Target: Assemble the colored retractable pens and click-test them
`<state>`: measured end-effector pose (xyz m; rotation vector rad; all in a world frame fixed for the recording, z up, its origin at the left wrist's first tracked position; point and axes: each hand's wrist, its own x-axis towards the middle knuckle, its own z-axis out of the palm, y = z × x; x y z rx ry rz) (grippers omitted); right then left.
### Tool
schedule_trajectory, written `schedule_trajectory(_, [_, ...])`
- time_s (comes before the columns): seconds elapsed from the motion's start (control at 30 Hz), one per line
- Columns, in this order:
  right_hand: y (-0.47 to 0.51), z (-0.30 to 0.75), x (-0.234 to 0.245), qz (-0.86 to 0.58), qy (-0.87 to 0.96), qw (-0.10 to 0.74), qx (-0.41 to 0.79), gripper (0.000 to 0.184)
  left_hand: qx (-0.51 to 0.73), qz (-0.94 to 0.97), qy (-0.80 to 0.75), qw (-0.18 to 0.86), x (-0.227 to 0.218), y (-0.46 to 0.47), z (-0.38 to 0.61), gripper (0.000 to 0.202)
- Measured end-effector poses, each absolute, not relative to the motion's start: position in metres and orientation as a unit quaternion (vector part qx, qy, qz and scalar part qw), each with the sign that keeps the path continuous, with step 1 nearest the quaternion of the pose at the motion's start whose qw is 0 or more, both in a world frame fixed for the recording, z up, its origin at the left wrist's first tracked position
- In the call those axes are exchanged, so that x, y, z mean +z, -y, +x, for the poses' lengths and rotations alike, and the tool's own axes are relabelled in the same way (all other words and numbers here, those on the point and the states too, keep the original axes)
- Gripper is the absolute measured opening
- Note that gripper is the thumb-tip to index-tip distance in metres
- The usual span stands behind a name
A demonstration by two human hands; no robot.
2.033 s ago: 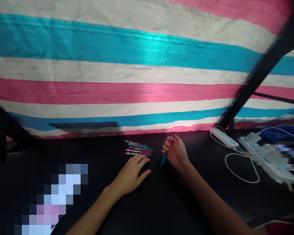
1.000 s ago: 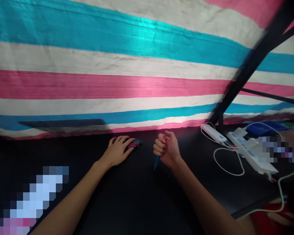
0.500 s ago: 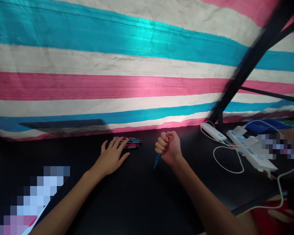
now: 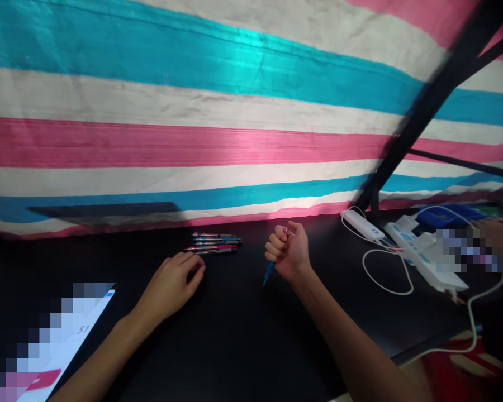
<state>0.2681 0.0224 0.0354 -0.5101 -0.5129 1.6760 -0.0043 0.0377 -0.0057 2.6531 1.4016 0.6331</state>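
Left hand [image 4: 167,286] half-curled, gripping nothing visible, pens [image 4: 214,244] just beyond at one-to-two o'clock on counter [image 4: 235,340]; right hand [image 4: 292,255] fisted round blue-ended pen [image 4: 269,273].

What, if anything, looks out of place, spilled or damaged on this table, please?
Nothing looks spilled or damaged. The pens lie in a fairly neat bunch beside the left hand, and the right hand grips a blue-tipped pen. Only the white cable seems slightly untidy, looping loosely beside the power strip.
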Motion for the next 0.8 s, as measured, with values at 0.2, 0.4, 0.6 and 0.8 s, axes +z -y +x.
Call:
schedule_trajectory(0.2, [-0.0214,0.2642,0.0328,-0.215,0.216,0.606,0.734,0.032,0.188,0.833,-0.506,0.122,-0.0155,-0.0283,-0.0068,0.023])
schedule_trajectory(0.4, [-0.019,0.2613,0.0314,-0.199,0.221,0.621,0.725,0.031,0.196,0.83,-0.506,0.131,-0.0127,-0.028,-0.0036,0.021])
schedule_trajectory(0.6, [-0.016,0.2586,0.0342,-0.208,0.212,0.629,0.719,0.035,0.191,0.831,-0.502,0.146,-0.0131,-0.0273,-0.0039,0.02])
schedule_trajectory(0.8, [-0.0145,0.2587,0.0354,-0.195,0.223,0.627,0.72,0.036,0.209,0.84,-0.487,0.117,-0.0165,-0.0285,-0.003,0.017])
